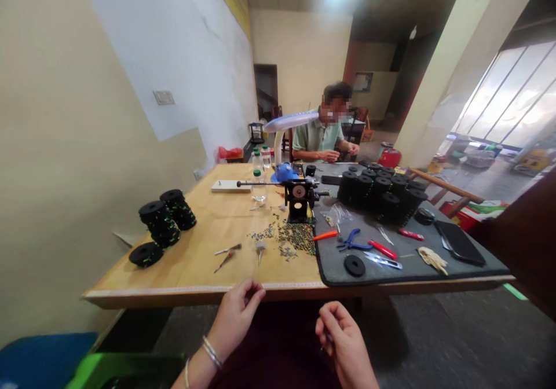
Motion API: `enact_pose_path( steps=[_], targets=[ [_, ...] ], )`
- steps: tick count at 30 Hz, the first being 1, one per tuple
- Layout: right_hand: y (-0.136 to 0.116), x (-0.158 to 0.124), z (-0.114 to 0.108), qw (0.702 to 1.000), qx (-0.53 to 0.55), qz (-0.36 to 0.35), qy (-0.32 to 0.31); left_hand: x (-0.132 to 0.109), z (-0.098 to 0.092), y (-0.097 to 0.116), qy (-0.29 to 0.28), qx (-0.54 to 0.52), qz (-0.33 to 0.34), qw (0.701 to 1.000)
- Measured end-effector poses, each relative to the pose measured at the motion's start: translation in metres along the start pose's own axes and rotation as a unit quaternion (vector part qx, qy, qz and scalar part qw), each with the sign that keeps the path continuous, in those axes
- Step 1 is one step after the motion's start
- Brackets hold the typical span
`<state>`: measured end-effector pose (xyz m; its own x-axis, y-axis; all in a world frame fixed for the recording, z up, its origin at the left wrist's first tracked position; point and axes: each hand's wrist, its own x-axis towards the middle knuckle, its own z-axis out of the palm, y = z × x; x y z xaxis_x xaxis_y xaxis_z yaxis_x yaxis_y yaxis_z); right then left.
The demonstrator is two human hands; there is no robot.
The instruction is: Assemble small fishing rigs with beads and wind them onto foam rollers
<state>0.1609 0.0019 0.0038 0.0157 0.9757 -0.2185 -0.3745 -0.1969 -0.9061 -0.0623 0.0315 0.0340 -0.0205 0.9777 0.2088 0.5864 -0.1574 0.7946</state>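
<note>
My left hand (238, 308), with bangles on the wrist, is at the table's front edge. Its thumb and forefinger are pinched together, and whatever lies between them is too small to make out. Lower and to the right, my right hand (341, 334) hangs in front of the edge with its fingers curled in. A small dark bit shows below those fingers, but I cannot tell what it is. Nearest to my left hand on the wood lie a small clear-topped tool (260, 249) and two slim brush-like tools (226, 257). Beyond them is a spread of tiny beads (297, 237).
Black spools (158, 218) are stacked at left, with more spools (382, 189) at right. A black hand-cranked device (298, 198) and a lamp (286, 172) stand mid-table. Blue pliers (355, 241) and snips (382, 260) lie on the grey mat (417, 261). A co-worker (324, 134) sits opposite.
</note>
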Motion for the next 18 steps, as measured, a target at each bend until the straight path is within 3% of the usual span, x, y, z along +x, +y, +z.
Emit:
enact_pose_path(
  steps=[10,18],
  targets=[
    [-0.026,0.001,-0.015,1.0,0.004,0.005,0.027,-0.004,-0.002,0.003,-0.024,-0.018,-0.018,0.999],
    [-0.014,0.0,-0.011,0.998,-0.049,-0.012,0.025,0.004,-0.004,-0.011,0.017,0.012,-0.016,1.0]
  ],
)
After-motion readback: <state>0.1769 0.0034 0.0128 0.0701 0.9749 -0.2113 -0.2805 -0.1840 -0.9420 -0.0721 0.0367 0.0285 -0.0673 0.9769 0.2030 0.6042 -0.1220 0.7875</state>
